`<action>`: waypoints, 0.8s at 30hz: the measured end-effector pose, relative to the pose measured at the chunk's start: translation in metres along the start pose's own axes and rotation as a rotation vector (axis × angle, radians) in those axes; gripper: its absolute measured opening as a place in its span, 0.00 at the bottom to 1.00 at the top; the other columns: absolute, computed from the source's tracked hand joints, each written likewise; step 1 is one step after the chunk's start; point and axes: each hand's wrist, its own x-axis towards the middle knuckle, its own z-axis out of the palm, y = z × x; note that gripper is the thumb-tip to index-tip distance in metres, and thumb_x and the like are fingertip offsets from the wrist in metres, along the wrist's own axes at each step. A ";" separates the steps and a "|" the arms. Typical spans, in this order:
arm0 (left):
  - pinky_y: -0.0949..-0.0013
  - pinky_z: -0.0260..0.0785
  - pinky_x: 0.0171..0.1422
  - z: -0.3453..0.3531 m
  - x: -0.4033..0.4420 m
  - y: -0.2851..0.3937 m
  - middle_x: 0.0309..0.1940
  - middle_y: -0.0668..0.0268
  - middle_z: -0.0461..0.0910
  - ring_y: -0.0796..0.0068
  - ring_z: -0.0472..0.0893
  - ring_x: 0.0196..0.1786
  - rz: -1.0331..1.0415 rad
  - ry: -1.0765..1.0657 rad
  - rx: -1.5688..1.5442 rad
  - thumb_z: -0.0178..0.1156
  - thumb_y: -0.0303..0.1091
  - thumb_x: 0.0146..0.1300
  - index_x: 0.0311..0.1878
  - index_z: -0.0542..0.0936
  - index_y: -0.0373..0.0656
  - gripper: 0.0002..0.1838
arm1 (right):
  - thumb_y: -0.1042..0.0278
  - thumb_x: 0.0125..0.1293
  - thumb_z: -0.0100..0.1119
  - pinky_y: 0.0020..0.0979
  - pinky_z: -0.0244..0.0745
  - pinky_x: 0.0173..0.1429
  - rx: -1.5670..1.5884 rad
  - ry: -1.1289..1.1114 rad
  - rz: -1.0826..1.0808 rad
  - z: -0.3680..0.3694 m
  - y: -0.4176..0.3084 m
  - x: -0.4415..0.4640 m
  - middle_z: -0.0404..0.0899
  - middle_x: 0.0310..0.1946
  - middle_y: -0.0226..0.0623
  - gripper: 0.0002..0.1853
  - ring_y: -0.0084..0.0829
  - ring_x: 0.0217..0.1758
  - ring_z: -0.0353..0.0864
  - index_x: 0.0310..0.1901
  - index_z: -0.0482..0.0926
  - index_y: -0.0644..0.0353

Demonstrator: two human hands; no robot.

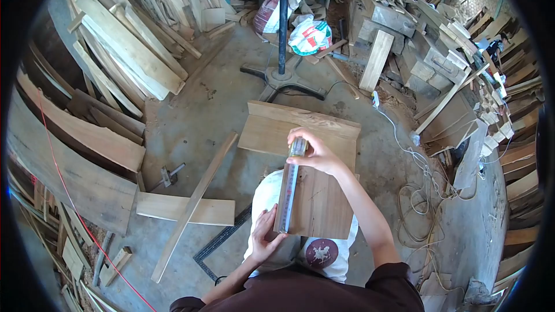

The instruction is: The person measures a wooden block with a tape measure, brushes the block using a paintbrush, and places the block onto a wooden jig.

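Observation:
A wooden board [324, 205] rests across my lap, its near edge over my white trousers. My right hand [312, 151] is wrapped round a tape measure [299, 147] near the board's far left part. The pulled-out blade [289, 196] runs along the board's left side down to its near left corner. At that corner my left hand [267, 234] holds the board's edge, with the thumb by the blade's end. Beyond the board, a larger wooden piece [266, 133] with a raised back strip lies on the floor.
A black stand base [283, 79] with a pole stands ahead. Left are a long batten [196, 205], a flat plank [167, 205], a metal clamp [167, 176] and a black square [222, 242]. Stacked timber lines both sides. Cables [416, 196] lie right. A person [495, 47] is far right.

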 end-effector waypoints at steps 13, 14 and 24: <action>0.49 0.52 0.78 0.003 0.004 0.005 0.68 0.49 0.71 0.54 0.70 0.71 -0.022 0.032 -0.026 0.75 0.42 0.51 0.69 0.69 0.33 0.44 | 0.73 0.59 0.73 0.25 0.73 0.48 0.120 0.379 -0.043 -0.011 -0.036 -0.045 0.72 0.44 0.27 0.21 0.19 0.47 0.74 0.51 0.74 0.55; 0.49 0.52 0.78 0.001 0.005 0.007 0.68 0.49 0.71 0.53 0.70 0.71 -0.033 0.025 -0.033 0.74 0.42 0.51 0.69 0.69 0.33 0.44 | 0.74 0.59 0.72 0.26 0.74 0.49 0.253 0.411 -0.055 -0.013 -0.041 -0.051 0.72 0.44 0.27 0.21 0.20 0.48 0.75 0.51 0.73 0.54; 0.59 0.69 0.61 0.005 0.021 0.050 0.54 0.51 0.78 0.57 0.78 0.54 -0.013 0.280 0.083 0.66 0.28 0.61 0.55 0.77 0.34 0.19 | 0.63 0.62 0.71 0.30 0.70 0.59 0.186 0.631 0.018 0.005 -0.059 -0.158 0.74 0.48 0.36 0.25 0.26 0.53 0.74 0.54 0.68 0.58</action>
